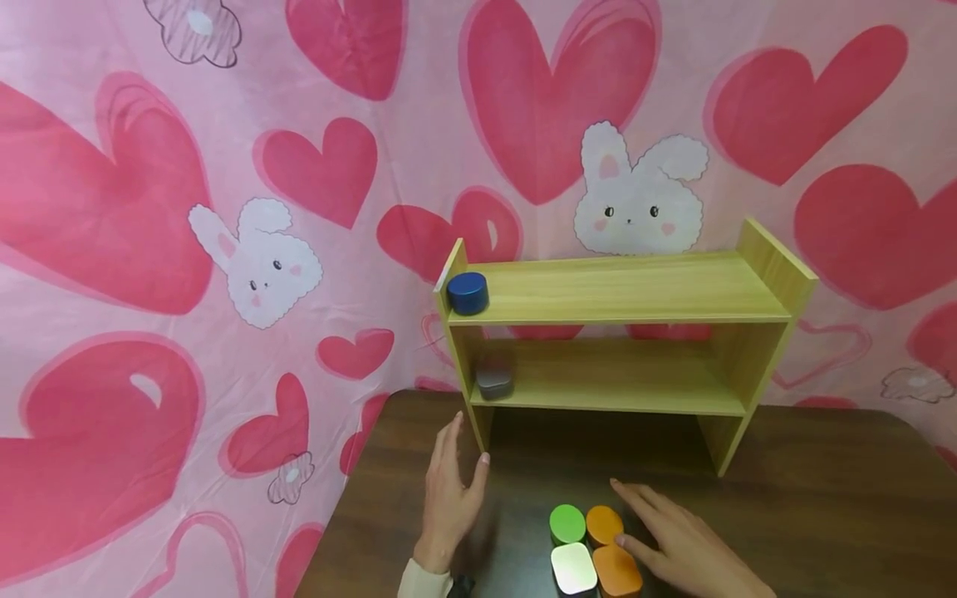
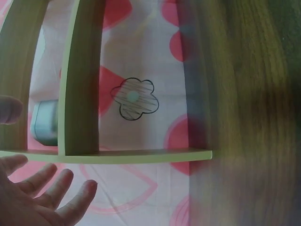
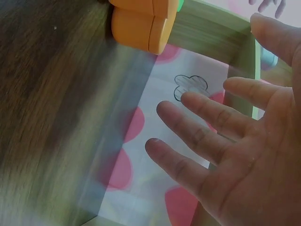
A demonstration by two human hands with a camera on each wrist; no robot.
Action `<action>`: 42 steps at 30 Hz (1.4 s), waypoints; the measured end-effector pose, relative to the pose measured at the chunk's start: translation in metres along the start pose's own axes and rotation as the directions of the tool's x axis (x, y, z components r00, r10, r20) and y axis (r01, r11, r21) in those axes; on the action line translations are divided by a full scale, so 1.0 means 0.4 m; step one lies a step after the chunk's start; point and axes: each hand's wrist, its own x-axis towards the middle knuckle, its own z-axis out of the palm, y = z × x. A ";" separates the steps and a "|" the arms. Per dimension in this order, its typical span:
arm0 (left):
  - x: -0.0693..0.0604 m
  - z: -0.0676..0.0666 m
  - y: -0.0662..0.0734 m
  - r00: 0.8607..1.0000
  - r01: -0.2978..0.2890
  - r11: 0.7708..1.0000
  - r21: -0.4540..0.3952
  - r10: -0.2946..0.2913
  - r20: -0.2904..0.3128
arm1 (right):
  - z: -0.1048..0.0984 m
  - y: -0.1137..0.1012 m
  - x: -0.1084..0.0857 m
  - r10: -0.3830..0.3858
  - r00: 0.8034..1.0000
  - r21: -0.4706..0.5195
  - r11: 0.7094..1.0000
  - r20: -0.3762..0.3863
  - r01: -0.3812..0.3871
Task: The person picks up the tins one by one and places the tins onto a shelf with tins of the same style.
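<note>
My left hand [image 1: 449, 507] is held above the table in front of the shelf's left side panel, fingers extended and holding nothing. To the right, my right hand [image 1: 691, 548] hovers with spread fingers beside a cluster of small containers; the right wrist view shows its palm bare. That cluster has a round green container [image 1: 567, 524], a round orange container [image 1: 604, 525], a square whitish container [image 1: 574, 568] and a square orange container [image 1: 618, 571]. A round blue container [image 1: 468, 294] sits at the top board's left end. Below it is a square grey container [image 1: 494, 382].
The two-board wooden shelf [image 1: 620, 291] stands at the back of the dark wooden table [image 1: 822, 498]. Behind it hangs a pink cloth [image 1: 419, 149] with hearts and rabbits. Its side panels rise above the top board.
</note>
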 end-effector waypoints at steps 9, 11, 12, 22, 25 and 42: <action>0.004 0.015 0.000 0.997 0.080 0.995 -0.056 -0.081 -0.016 | 0.010 0.002 0.017 0.006 1.000 0.003 1.000 -0.001 -0.006; 0.009 0.016 0.002 0.995 0.094 0.993 -0.064 -0.095 -0.008 | 0.012 0.001 0.021 0.010 1.000 0.007 1.000 0.001 -0.010; 0.011 0.017 0.002 0.995 0.099 0.993 -0.067 -0.100 -0.006 | 0.013 0.000 0.023 0.011 1.000 0.008 1.000 0.003 -0.011; 0.026 0.042 -0.008 0.993 0.105 0.991 -0.077 -0.109 -0.040 | 0.025 -0.004 0.042 0.004 0.999 0.008 1.000 0.033 -0.005; 0.031 0.048 -0.014 0.993 0.105 0.992 -0.076 -0.109 -0.049 | 0.031 -0.003 0.046 0.001 0.999 -0.006 1.000 0.044 -0.001; 0.064 0.063 -0.025 0.987 0.128 0.979 -0.161 -0.142 -0.076 | 0.061 -0.003 0.063 0.022 0.997 0.007 1.000 0.076 -0.022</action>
